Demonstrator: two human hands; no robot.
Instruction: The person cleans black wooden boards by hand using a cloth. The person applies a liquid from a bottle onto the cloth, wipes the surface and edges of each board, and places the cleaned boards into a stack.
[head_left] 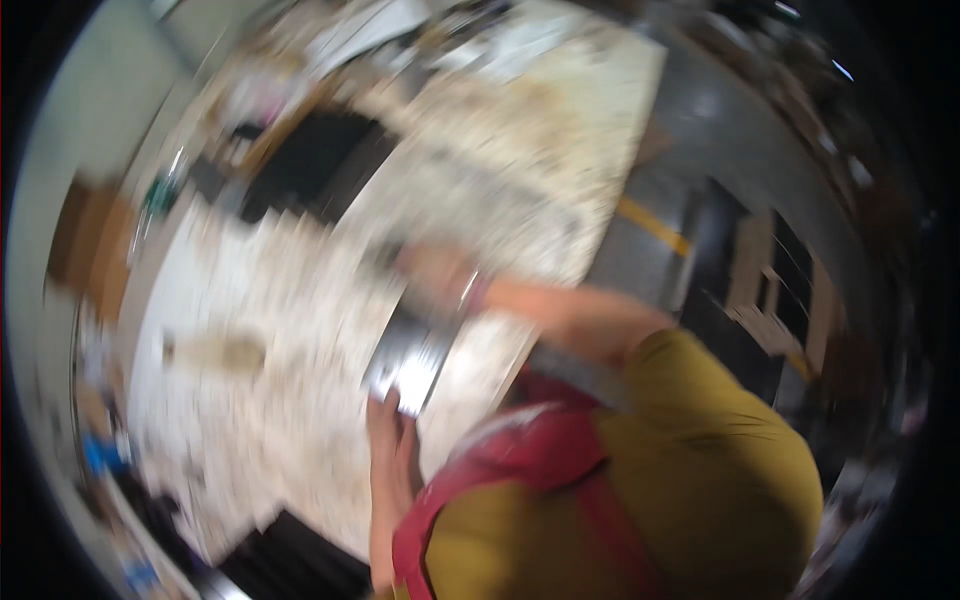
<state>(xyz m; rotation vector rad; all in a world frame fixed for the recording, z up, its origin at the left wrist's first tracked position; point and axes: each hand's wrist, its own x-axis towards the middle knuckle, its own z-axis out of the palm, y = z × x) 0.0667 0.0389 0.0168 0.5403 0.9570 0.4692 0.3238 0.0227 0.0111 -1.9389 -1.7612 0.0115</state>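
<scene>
Worn pale table: left hand touches shiny plate's near end, probably steadying it; right hand at far end. Blur, can't tell either grip.

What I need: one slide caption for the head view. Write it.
Left hand at the near end of a shiny plate, blurred right hand at its far end, over a stained table.

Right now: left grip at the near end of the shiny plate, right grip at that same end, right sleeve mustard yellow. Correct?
One error: the right grip, though blurred, is at the far end of the shiny plate, as the head view shows. Left grip at the near end and mustard yellow right sleeve stand.
</scene>
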